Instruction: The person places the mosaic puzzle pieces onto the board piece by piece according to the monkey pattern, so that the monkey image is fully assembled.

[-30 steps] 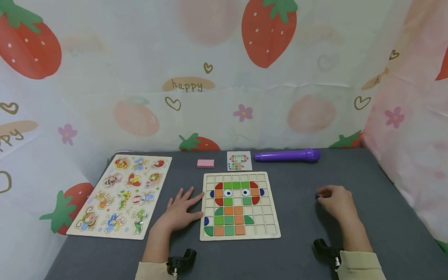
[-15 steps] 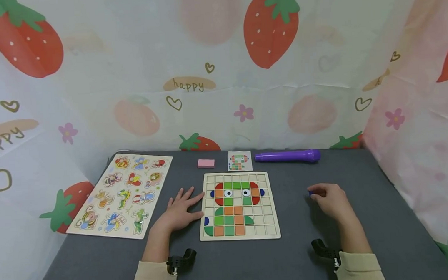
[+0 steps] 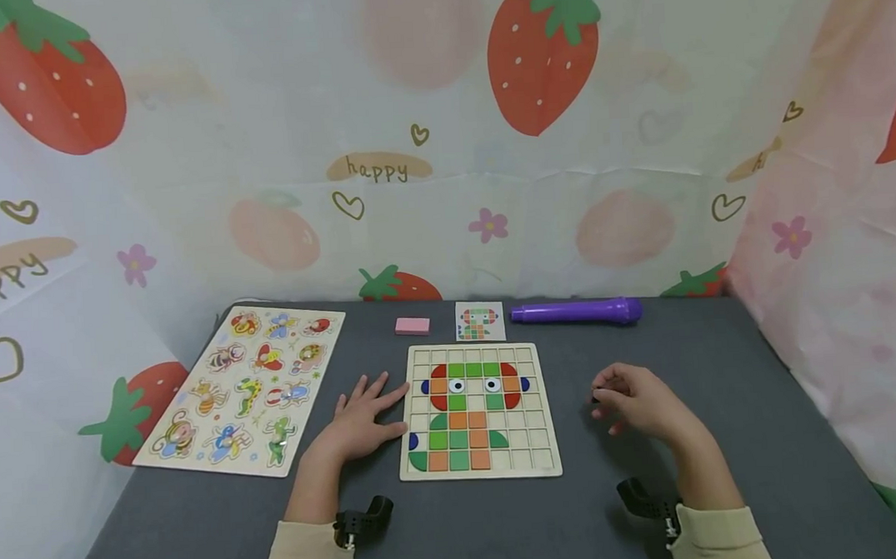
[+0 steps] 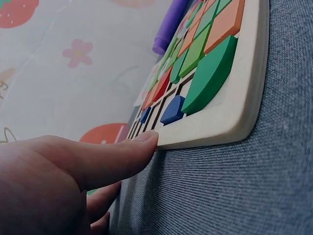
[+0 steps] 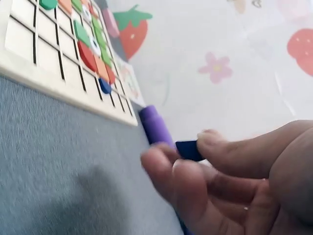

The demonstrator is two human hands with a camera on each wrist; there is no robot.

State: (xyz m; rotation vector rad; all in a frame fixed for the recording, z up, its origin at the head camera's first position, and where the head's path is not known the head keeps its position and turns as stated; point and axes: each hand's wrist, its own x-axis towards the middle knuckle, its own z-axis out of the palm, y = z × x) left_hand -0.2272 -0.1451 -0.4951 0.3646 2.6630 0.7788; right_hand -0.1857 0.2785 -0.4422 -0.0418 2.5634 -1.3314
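My left hand [image 3: 355,427] lies flat with spread fingers, its thumb tip right at the left edge of a wooden grid board [image 3: 526,436]. Colored blocks on the board form a monkey-like figure with two eye tiles. In the left wrist view, a blue block [image 4: 173,109] and a green rounded block [image 4: 211,76] sit near that thumb. To the right of the board, my right hand [image 3: 643,400] pinches a small dark blue block [image 5: 189,150] between thumb and fingers, raised over the cloth.
A pattern card [image 3: 480,321] lies behind the board, between a pink eraser-like block [image 3: 412,326] and a purple, pen-shaped tube [image 3: 569,312]. An insect puzzle board [image 3: 232,406] lies at the left. A strawberry-printed curtain [image 3: 536,226] borders the grey table [image 3: 489,528].
My right hand has moved left toward the grid board, with the blue block held in its fingers. My left hand has stayed in place.
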